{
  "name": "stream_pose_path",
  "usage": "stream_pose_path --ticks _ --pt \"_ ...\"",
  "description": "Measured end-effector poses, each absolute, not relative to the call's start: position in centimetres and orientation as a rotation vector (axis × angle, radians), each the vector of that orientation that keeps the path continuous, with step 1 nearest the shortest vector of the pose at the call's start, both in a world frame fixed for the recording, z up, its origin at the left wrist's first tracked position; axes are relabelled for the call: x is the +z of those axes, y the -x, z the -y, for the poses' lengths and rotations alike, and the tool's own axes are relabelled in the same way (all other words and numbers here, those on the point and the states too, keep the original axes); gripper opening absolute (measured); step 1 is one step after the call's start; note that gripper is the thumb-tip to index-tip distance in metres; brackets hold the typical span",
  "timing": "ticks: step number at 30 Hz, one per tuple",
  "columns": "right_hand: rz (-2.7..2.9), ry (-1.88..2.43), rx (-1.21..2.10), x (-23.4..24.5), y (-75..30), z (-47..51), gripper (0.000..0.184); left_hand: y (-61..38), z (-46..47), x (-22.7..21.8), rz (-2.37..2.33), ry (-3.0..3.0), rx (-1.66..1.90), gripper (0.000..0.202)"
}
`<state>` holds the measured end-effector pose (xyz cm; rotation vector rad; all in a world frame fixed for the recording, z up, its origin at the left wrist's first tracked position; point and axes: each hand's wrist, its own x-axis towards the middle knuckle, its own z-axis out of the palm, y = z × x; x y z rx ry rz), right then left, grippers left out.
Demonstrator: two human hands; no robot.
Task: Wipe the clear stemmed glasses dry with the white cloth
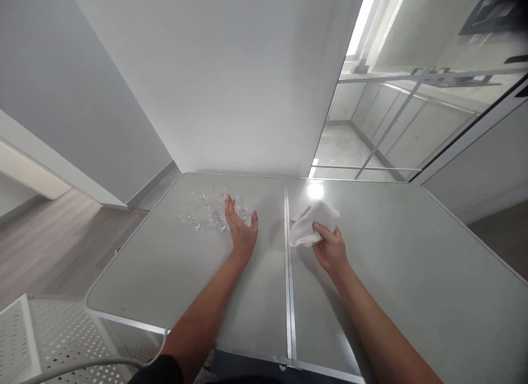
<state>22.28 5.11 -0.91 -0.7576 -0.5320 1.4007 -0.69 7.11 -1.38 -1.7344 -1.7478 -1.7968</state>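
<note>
Several small clear glass-like pieces lie scattered on the far left part of a grey folding table. My left hand stands on its edge just right of them, fingers stretched out and together, thumb apart, holding nothing. My right hand is closed around a crumpled white cloth, which rests on the tabletop right of the table's middle seam.
A white wall panel rises directly behind the table. A glass partition stands at the back right. A perforated white metal surface and a white cable sit at the lower left, over a wooden floor.
</note>
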Motion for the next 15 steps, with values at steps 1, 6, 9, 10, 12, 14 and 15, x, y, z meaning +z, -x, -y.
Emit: stream_pose_path --ticks 1,6,9,10,12,14,15 --pt "0.529 0.762 1.405 -1.0 -22.3 -5.1 0.035 0.8 -7.3 -1.8 1.796 1.746 -1.818 0.073" --pt "0.631 0.779 1.452 -0.6 -22.2 -4.8 0.034 1.1 -8.3 -3.7 2.064 1.704 -1.921 0.085" --pt "0.709 0.8 1.468 -0.4 -21.9 -4.7 0.029 1.3 -8.9 -4.0 2.09 1.688 -1.958 0.074" --pt "0.723 0.827 1.455 -0.4 -21.8 -4.7 0.026 1.3 -9.1 -4.0 2.081 1.694 -1.97 0.069" --pt "0.756 0.9 1.42 -0.6 -21.7 -4.8 0.018 1.2 -9.1 -4.0 2.036 1.755 -1.994 0.06" --pt "0.842 0.991 1.361 -0.8 -21.8 -4.8 0.01 0.8 -9.0 -3.9 1.932 1.895 -1.959 0.055" --pt "0.914 1.042 1.307 -0.7 -22.0 -4.8 0.008 0.6 -8.8 -4.0 1.853 1.978 -1.904 0.054"
